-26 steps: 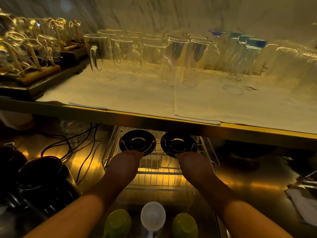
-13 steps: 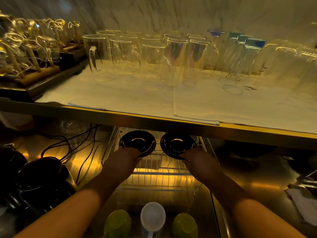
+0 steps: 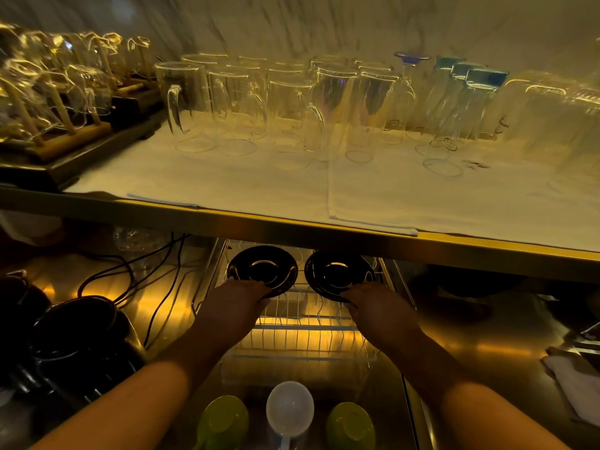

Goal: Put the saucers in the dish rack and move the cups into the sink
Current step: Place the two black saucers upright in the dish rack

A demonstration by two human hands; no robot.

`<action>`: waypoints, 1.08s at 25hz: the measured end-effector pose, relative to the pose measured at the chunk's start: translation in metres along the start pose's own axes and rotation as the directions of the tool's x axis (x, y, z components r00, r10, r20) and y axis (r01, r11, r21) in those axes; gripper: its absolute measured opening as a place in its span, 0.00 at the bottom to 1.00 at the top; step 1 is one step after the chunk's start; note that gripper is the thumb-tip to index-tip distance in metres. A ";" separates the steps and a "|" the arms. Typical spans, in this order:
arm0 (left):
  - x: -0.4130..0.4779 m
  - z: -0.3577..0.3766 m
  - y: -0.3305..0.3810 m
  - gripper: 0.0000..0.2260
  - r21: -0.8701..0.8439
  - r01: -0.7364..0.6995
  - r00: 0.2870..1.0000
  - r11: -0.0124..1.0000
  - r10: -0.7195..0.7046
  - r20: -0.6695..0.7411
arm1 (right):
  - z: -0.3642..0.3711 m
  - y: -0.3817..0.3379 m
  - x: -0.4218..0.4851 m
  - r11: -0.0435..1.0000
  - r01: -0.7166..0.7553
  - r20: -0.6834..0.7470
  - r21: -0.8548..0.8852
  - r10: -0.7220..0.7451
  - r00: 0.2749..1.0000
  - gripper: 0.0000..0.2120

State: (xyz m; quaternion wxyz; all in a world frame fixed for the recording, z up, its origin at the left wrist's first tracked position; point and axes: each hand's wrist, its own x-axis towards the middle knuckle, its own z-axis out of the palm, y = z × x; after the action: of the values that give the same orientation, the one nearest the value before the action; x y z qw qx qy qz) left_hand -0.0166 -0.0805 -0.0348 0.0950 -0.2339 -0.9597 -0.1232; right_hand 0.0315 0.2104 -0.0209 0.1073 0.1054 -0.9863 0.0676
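Observation:
Two black saucers stand tilted at the far end of the wire dish rack (image 3: 305, 332), under the shelf edge. My left hand (image 3: 237, 298) grips the near rim of the left saucer (image 3: 263, 267). The right saucer (image 3: 339, 272) is gripped at its near rim by my right hand (image 3: 378, 305). Below the rack, in the sink (image 3: 386, 417), lie a green cup (image 3: 222, 423) on the left, a white cup (image 3: 290, 409) in the middle and another green cup (image 3: 350, 423) on the right.
A steel shelf edge (image 3: 324, 235) overhangs the rack, carrying a white cloth and several glass mugs (image 3: 246, 105). Black cables (image 3: 152, 287) and dark pots (image 3: 74, 332) sit on the left counter. A white cloth (image 3: 574, 384) lies at the right.
Both hands have moved forward and slightly up with the saucers, and now sit closer to the rack's far end. The cups in the sink have not moved.

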 end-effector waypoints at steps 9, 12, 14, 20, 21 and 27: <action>0.000 -0.005 -0.001 0.13 0.050 0.059 0.997 0.997 -0.061 0.050 | 0.000 0.005 -0.003 0.990 -0.033 0.052 -0.140 0.041 0.998 0.13; 0.003 -0.004 0.006 0.13 0.059 0.040 0.998 0.997 -0.042 0.041 | 0.000 0.000 0.002 0.989 -0.006 0.066 -0.149 0.016 0.998 0.13; 0.004 -0.003 0.007 0.13 0.046 0.053 0.998 0.998 -0.054 0.029 | 0.001 0.000 0.003 0.990 0.001 0.060 -0.139 0.008 0.998 0.13; 0.009 0.001 0.007 0.12 0.046 0.069 0.997 0.997 -0.070 0.027 | 0.000 -0.002 0.006 0.992 -0.012 0.038 -0.124 0.016 0.999 0.13; 0.010 0.001 0.007 0.12 0.051 0.069 0.997 0.996 -0.071 0.036 | 0.000 -0.003 0.007 0.992 -0.014 0.041 -0.125 0.019 0.999 0.13; 0.008 0.003 0.004 0.12 0.096 0.036 0.999 0.995 -0.038 0.017 | 0.004 0.001 0.007 0.989 0.002 0.073 -0.151 0.010 0.997 0.15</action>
State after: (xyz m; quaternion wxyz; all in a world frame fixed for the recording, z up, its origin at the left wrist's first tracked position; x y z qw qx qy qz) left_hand -0.0216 -0.0732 -0.0346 0.0949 -0.2123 -0.9696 -0.0766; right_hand 0.0237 0.2090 -0.0234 0.0786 0.0975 -0.9921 -0.0109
